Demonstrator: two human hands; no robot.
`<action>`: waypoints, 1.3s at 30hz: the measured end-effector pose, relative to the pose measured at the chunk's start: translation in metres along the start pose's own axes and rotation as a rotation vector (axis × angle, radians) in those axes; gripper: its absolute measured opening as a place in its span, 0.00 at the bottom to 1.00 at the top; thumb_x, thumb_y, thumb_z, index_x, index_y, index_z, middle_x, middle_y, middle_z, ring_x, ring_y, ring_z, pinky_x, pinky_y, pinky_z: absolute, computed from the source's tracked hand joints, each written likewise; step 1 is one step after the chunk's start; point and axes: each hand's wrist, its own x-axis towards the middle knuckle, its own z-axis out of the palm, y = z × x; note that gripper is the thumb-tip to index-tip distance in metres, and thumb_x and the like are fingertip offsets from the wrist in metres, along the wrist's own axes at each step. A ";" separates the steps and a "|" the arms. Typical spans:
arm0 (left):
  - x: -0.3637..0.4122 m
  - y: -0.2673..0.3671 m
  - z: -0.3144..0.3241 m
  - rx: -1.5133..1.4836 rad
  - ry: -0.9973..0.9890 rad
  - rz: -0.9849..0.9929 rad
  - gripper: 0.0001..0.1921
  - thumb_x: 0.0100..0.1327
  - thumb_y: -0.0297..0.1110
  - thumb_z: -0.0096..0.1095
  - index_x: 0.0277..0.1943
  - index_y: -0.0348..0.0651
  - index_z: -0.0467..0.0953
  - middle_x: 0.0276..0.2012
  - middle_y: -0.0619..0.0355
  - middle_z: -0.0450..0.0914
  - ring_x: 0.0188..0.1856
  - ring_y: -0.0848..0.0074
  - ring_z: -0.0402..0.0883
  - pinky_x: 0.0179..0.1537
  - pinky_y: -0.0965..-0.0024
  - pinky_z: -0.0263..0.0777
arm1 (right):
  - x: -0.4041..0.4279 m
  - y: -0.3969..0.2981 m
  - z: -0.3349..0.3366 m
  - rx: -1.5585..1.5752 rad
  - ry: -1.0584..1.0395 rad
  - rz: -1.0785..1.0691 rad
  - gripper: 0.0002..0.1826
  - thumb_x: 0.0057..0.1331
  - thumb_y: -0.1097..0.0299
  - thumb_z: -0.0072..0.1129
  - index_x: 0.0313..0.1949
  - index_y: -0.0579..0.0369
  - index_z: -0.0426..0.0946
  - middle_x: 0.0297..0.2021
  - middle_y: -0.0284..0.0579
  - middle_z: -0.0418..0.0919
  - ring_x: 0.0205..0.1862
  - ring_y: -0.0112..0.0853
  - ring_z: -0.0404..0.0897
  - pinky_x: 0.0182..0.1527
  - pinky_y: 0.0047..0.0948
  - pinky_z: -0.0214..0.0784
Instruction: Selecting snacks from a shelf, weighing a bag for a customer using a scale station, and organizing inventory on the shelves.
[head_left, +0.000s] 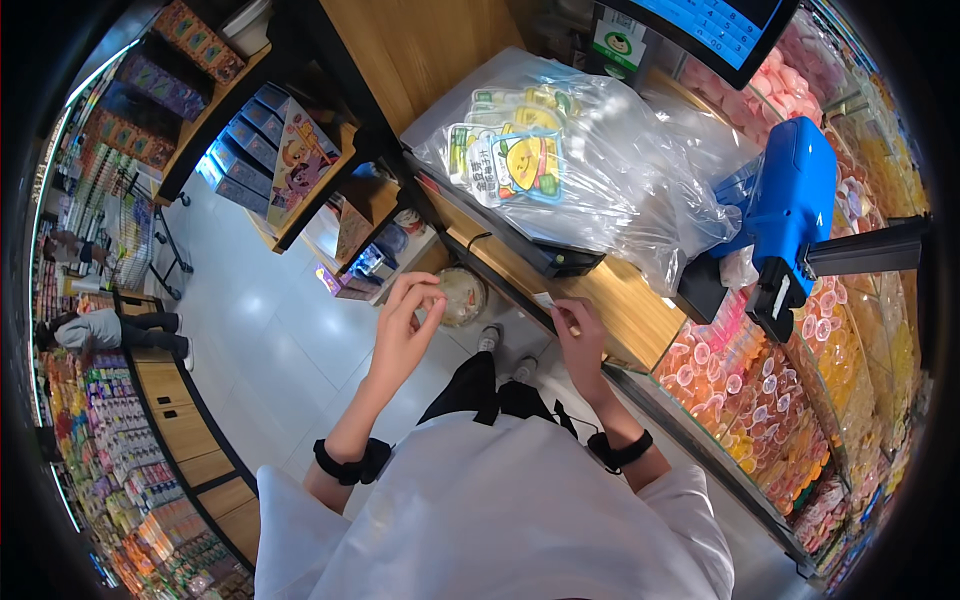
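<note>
My left hand (411, 319) is raised over the floor with its fingers curved and apart, and nothing shows in it. Between the thumb and fingers of my right hand (582, 337), beside the counter edge, is a small white slip (543, 299). A clear plastic bag (622, 180) lies beyond my right hand, on a weighing scale (559, 255) that it mostly covers. Yellow pouches (525, 161) with a cartoon fruit show through the plastic. The gathered end of the bag reaches toward a blue device (795, 195) on a black arm.
Above the bag stands a touchscreen (720, 34) with a number pad. Bins of wrapped jelly cups (735, 382) line the right side. At the left are shelves of boxes (255, 142), a round tub (461, 297) on the floor, and a person (112, 330) farther off.
</note>
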 end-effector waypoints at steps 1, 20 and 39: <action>0.002 -0.003 0.001 -0.003 0.008 -0.006 0.02 0.58 0.25 0.55 0.34 0.37 0.73 0.42 0.60 0.70 0.28 0.85 0.70 0.19 0.83 0.60 | 0.003 -0.009 -0.008 -0.002 -0.009 -0.004 0.06 0.56 0.73 0.57 0.34 0.58 0.74 0.28 0.39 0.73 0.28 0.26 0.74 0.29 0.23 0.66; 0.088 -0.016 0.046 0.213 0.128 0.378 0.19 0.52 0.25 0.59 0.48 0.39 0.67 0.54 0.55 0.66 0.52 0.65 0.68 0.49 0.64 0.65 | 0.215 -0.094 0.027 0.136 -0.401 0.234 0.04 0.56 0.75 0.53 0.27 0.62 0.76 0.16 0.36 0.74 0.14 0.19 0.69 0.15 0.17 0.58; 0.109 -0.054 0.067 0.577 0.049 0.477 0.30 0.55 0.44 0.57 0.60 0.44 0.61 0.61 0.64 0.61 0.59 0.72 0.62 0.57 0.62 0.59 | 0.211 -0.087 0.046 -0.792 0.218 -0.452 0.21 0.54 0.64 0.60 0.45 0.57 0.67 0.31 0.45 0.73 0.30 0.40 0.76 0.24 0.34 0.67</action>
